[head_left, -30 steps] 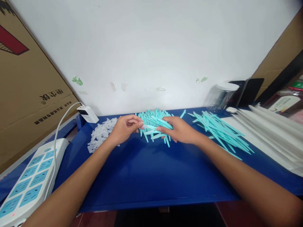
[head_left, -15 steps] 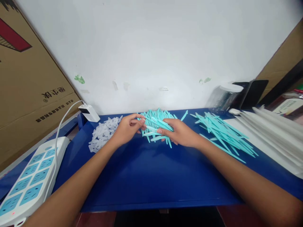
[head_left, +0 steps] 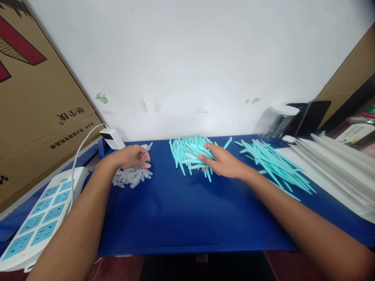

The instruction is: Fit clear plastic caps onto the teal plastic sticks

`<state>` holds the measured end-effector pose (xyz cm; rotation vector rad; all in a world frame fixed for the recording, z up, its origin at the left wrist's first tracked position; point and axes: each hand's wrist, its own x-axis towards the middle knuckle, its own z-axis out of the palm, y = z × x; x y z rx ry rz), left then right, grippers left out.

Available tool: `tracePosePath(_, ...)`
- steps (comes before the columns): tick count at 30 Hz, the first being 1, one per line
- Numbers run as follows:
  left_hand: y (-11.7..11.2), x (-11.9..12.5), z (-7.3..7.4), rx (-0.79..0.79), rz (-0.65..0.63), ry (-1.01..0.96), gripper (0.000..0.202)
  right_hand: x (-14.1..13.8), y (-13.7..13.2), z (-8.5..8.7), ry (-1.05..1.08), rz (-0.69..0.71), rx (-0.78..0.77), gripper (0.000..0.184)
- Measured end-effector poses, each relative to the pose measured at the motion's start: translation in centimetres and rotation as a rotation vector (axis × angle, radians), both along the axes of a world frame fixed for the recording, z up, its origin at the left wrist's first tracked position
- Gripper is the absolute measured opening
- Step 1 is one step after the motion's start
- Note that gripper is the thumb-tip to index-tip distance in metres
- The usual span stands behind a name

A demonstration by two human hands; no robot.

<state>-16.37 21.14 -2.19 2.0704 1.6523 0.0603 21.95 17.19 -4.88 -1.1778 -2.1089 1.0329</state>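
Observation:
My right hand (head_left: 220,159) is closed around several slim teal sticks (head_left: 195,151), shaped like eyebrow razors, their tips pointing left. Beneath and behind them lies a loose heap of the same teal sticks (head_left: 177,150). My left hand (head_left: 135,157) hovers over a pile of small translucent caps (head_left: 130,177), fingers bent and thumb apart from them; nothing shows between them. The hand covers part of that pile.
To the right lies another heap of teal sticks (head_left: 272,164), beside stacked white sheets (head_left: 336,168). A clear jar (head_left: 277,121) and dark phone-like slabs (head_left: 313,117) stand behind. At left are a power strip (head_left: 43,218), a white charger (head_left: 113,138) and a cardboard box (head_left: 43,97).
My left hand has moved left, away from the sticks in my right hand, to the pile of translucent caps. My right hand stays nearly in place with its bundle.

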Motion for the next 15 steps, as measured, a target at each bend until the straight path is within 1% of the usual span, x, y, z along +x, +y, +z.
tracePosePath(1, -0.2, 0.0, 0.3, -0.027, -0.023, -0.033, 0.047, 0.0, 0.0, 0.0, -0.012, -0.001, -0.001, 0.038)
tracePosePath(3, -0.6, 0.0, 0.8, -0.029, -0.061, -0.063, 0.049, 0.0, 0.1, 0.1, -0.026, -0.008, 0.008, 0.038)
tracePosePath(5, -0.7, 0.0, 1.1, -0.032, -0.094, -0.031, 0.050, 0.0, 0.2, 0.1, -0.021, -0.015, 0.019, 0.036)
tracePosePath(8, -0.7, 0.3, 0.8, -0.069, -0.138, 0.005, 0.044, 0.1, 0.3, 0.1, -0.018, -0.022, 0.050, 0.035)
tracePosePath(12, -0.6, 1.8, 0.1, -0.082, -0.189, -0.068, 0.038, 0.2, 0.3, 0.0, -0.033, -0.018, 0.065, 0.037)
tracePosePath(13, -0.5, 2.2, 0.0, -0.061, -0.183, -0.087, 0.038, 0.2, 0.3, -0.1, -0.033, -0.016, 0.062, 0.039)
tracePosePath(15, -0.5, 3.1, -0.2, 0.030, -0.147, -0.128, 0.039, 0.2, 0.3, -0.1, -0.030, -0.005, 0.064, 0.041)
